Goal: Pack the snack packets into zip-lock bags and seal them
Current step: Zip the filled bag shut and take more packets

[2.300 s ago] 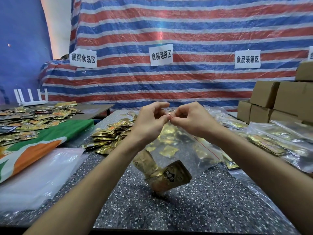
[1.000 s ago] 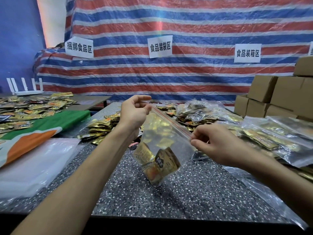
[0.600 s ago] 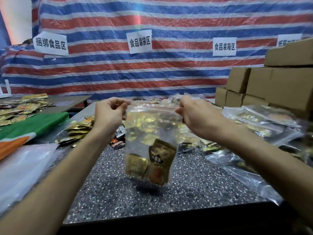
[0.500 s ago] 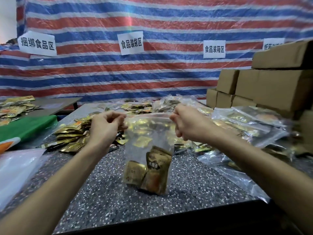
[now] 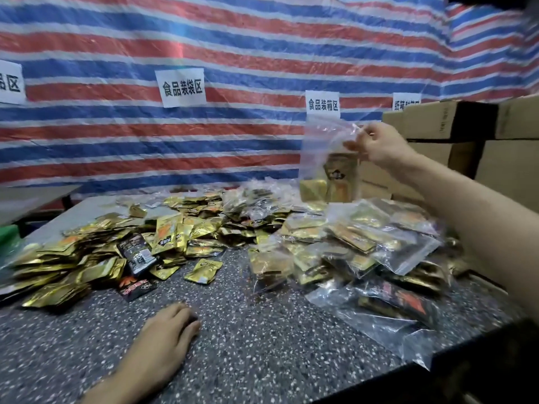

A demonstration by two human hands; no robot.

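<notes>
My right hand pinches the top edge of a clear zip-lock bag and holds it up at the right, above the filled bags. A few gold snack packets hang in the bottom of that bag. My left hand rests on the speckled table near the front, fingers relaxed, holding nothing. A heap of loose gold and black snack packets covers the table's left and middle. Several filled zip-lock bags are piled on the right side.
Cardboard boxes are stacked at the right behind the filled bags. A striped red, white and blue tarp with paper labels hangs behind the table. The table's front edge runs across the lower right.
My left hand let go of the bag and dropped to the table. My right hand carried the bag up and to the right, over the pile of filled bags. The view swung right.
</notes>
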